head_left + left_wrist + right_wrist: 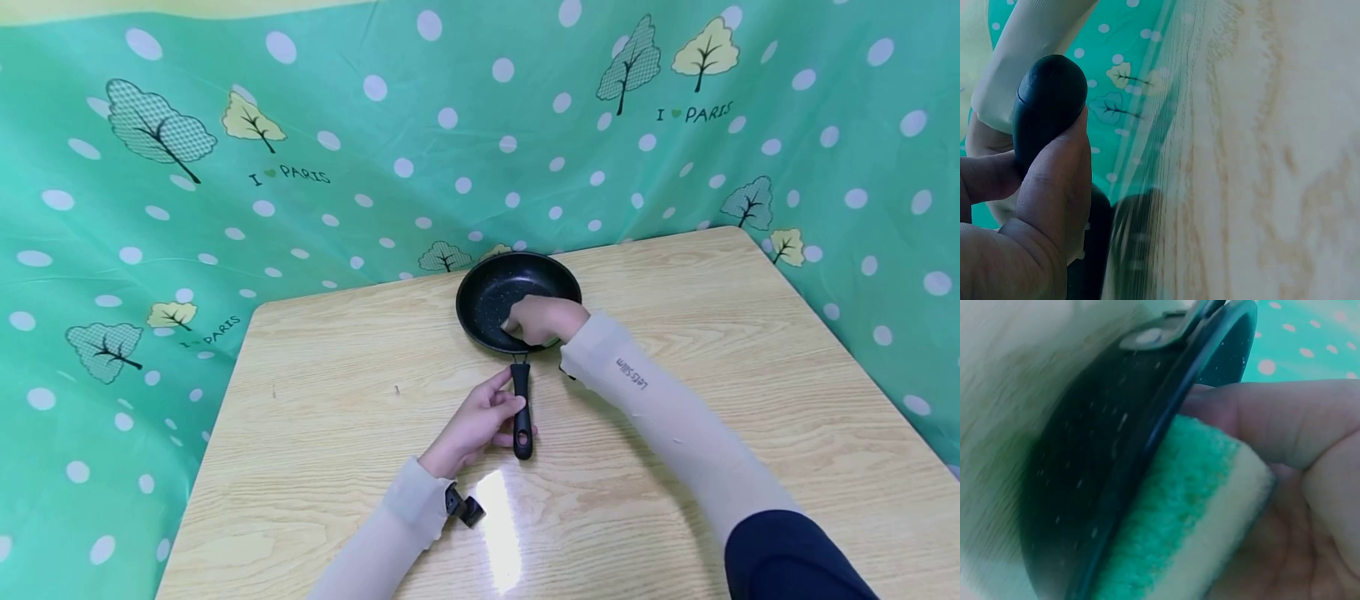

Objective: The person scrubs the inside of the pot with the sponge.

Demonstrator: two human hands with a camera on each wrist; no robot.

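Note:
A black frying pan (pixel 487 292) with light specks sits towards the back of the table, its handle (pixel 522 383) pointing to the front. My left hand (pixel 480 421) grips that handle between thumb and fingers; in the left wrist view the dark rounded handle end (pixel 1050 106) shows above the thumb. Inside the pan, at its right front part, my right hand (pixel 543 318) holds a sponge (pixel 1191 519) with a green scouring side and a pale side. In the right wrist view the green side faces the pan wall. Most of the sponge is hidden by the hand in the head view.
A light wood-grain table (pixel 337 467) carries the pan. Behind it and along the sides hangs a green dotted cloth (pixel 450 167) with printed trees. A strap with a small black device (pixel 465 506) is on the left wrist.

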